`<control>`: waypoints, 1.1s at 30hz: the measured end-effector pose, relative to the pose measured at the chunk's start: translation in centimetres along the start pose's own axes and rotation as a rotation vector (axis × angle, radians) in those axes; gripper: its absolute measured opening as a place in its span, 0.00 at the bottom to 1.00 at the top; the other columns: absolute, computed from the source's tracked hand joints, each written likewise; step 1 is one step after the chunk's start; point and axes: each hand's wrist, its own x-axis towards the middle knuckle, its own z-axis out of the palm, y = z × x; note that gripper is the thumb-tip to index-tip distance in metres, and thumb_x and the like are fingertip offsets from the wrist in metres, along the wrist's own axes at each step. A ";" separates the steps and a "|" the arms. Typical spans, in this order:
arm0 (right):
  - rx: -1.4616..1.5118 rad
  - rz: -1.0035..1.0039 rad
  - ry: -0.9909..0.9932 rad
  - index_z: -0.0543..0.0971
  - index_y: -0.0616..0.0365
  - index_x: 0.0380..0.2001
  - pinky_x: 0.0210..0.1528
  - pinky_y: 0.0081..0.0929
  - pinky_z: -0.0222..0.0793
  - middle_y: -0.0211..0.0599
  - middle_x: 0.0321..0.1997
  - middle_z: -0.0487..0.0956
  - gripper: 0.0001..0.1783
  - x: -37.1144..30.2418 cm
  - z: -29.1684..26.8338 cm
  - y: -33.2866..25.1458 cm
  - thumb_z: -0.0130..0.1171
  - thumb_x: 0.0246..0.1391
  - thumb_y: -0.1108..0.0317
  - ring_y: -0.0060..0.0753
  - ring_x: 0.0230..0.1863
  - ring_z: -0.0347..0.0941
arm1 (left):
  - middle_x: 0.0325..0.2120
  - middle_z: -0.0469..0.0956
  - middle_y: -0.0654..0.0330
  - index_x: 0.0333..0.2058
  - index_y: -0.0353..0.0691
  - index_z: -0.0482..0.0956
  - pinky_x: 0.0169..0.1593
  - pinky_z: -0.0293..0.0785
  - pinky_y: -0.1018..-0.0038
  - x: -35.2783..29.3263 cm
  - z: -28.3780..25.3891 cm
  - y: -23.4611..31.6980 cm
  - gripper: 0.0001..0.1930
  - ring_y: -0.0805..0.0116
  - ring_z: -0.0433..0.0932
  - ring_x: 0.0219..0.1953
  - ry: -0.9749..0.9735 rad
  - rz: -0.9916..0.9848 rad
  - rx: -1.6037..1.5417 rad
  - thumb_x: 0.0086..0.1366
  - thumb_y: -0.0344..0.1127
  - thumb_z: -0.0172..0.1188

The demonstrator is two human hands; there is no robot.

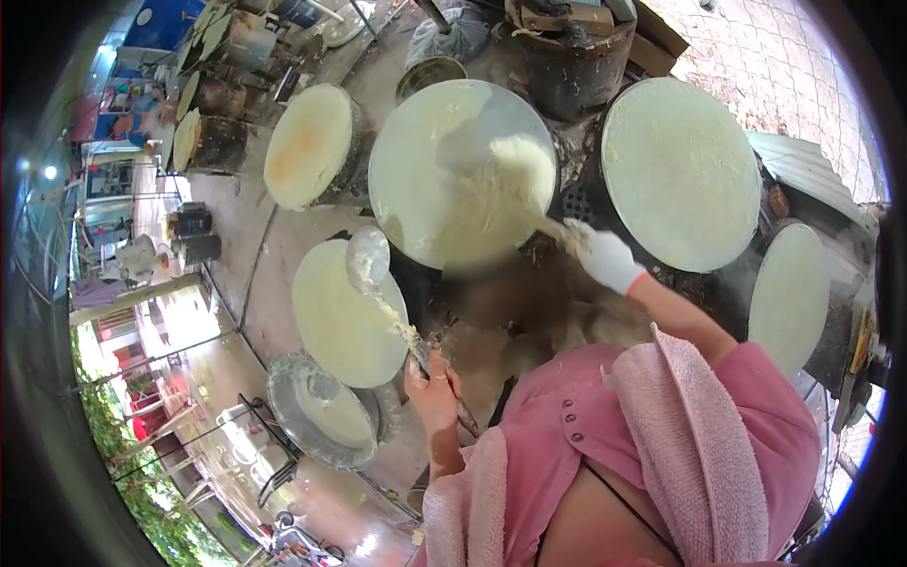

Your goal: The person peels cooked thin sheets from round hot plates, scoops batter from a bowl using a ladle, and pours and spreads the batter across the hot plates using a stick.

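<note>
My bare left hand point(435, 389) is closed round the handle of a metal ladle point(368, 257). The ladle's bowl hangs by the far edge of a pale batter round point(345, 317), and batter clings along its handle. In a white glove, my right hand point(605, 258) grips the handle of a spreader point(550, 227), apparently wooden. Its head is smeared by motion over the large middle round of batter point(416, 165), where a thicker, lumpy patch lies at the right and a greyer patch shows at the top.
A metal basin of batter point(326, 416) stands at the lower left. Other batter rounds lie at the right point(680, 175) and far right point(789, 293); a browned one point(307, 146) is at the upper left. A rusty drum point(576, 66) stands behind. Steam rises nearby.
</note>
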 end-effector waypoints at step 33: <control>0.867 0.482 0.051 0.73 0.50 0.30 0.07 0.15 0.49 0.22 0.15 0.66 0.17 3.2 -6.5 -2.8 0.48 0.57 0.48 0.14 0.07 0.55 | 0.14 0.64 0.66 0.32 0.36 0.67 0.12 0.55 0.80 3.5 -0.5 1.0 0.06 0.79 0.61 0.09 -0.099 0.061 -0.072 0.66 0.32 0.48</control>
